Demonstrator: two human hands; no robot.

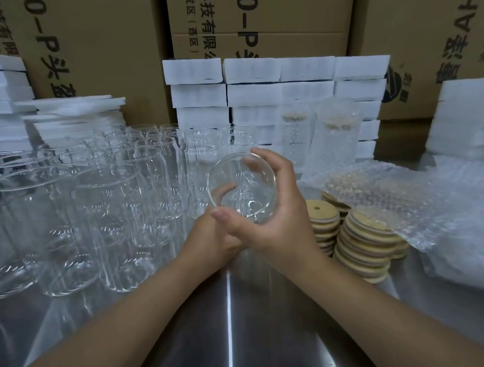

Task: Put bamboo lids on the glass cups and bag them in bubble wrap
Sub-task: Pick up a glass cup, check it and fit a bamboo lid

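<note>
Steel table (pixel 230 330) shows a bare strip only at the near middle, between the two forearms. Above this strip both hands hold one glass cup (pixel 234 181) in the air. The cup is tilted, its open mouth faces the camera and its long axis runs away toward the back. The right hand (pixel 276 224) wraps around the cup, thumb on the near rim and fingers curled over the far side. The left hand (pixel 210 241) grips it from below, partly hidden. Left of it, empty glasses (pixel 114 212) stand crowded together. At the right, stacks of bamboo lids (pixel 362 240) lie half under bubble wrap (pixel 458 223). Behind stand two wrapped cups (pixel 339 134), foam blocks (pixel 279 92) and cartons (pixel 249 13).
</note>
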